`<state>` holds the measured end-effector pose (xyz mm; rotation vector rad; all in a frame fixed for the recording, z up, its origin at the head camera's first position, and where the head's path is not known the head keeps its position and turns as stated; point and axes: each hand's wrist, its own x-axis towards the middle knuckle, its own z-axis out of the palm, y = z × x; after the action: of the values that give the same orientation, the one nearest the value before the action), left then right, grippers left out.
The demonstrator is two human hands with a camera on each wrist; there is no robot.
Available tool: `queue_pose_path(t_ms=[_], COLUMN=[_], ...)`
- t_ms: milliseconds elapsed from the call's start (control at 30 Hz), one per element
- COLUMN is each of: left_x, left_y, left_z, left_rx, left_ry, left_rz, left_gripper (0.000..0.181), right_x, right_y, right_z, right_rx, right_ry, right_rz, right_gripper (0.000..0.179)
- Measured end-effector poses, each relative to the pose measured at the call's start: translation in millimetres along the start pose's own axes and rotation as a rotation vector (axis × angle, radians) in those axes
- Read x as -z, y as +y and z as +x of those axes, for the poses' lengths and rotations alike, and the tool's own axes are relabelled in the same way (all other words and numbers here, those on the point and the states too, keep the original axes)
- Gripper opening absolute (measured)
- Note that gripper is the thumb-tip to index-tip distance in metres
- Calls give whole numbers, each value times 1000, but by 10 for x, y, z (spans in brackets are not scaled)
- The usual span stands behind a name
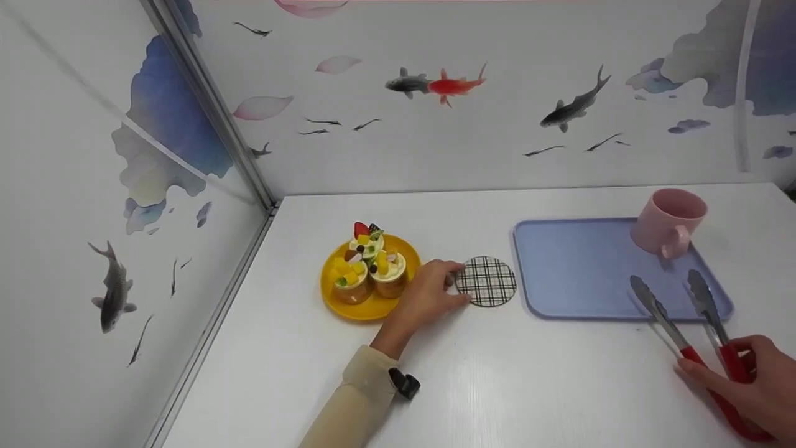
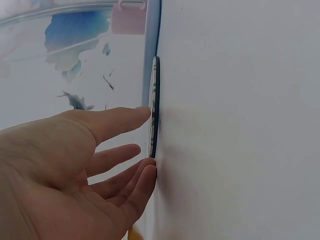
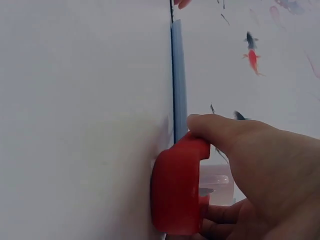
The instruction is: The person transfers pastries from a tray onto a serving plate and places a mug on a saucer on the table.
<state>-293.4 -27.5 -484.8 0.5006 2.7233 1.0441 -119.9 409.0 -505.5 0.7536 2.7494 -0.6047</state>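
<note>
The white table filled the booth floor, and on its right side lay the blue tray, flat, with the pink mug standing upright on its far right corner. Left of the tray sat the yellow plate, carrying three fruit-topped dessert cups packed close together. At the near right, the right hand gripped the red handles of the tongs, fingers curled round them, the two metal arms spread apart and their tips lying over the tray's near right corner, close to the mug but not touching it. The left hand reached out from a cream sleeve, fingers relaxed and fairly straight, holding nothing, its fingertips right at the left edge of the round plaid coaster. That coaster lay flat on the table, between plate and tray, just beside both.
</note>
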Motion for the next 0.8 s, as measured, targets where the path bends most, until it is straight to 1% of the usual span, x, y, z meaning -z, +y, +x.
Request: queue_pose_path(t_ms=[200,433,567,667,800], left_x=[-13,-2,-1,-8,-27], left_y=[-5,-3,-6,-12,-16], left_z=[-1,9,9,10,16], left_rx=[-11,-10,-5,-4,-2], left_ry=[5,6,5,9,13], left_rz=[9,20,20,6,-15], left_gripper=[56,55,56,56,55], right_x=[-4,-2,30,59,89], right_y=[-14,-11,-34,-52,-46], right_z=[-19,-20,-10,11,59], right_rx=[4,46,43,46,72], right_ry=[-30,-13,-5,45,136], right_rz=[2,-1,8,32,53], right_gripper=[130,135,136,133,128])
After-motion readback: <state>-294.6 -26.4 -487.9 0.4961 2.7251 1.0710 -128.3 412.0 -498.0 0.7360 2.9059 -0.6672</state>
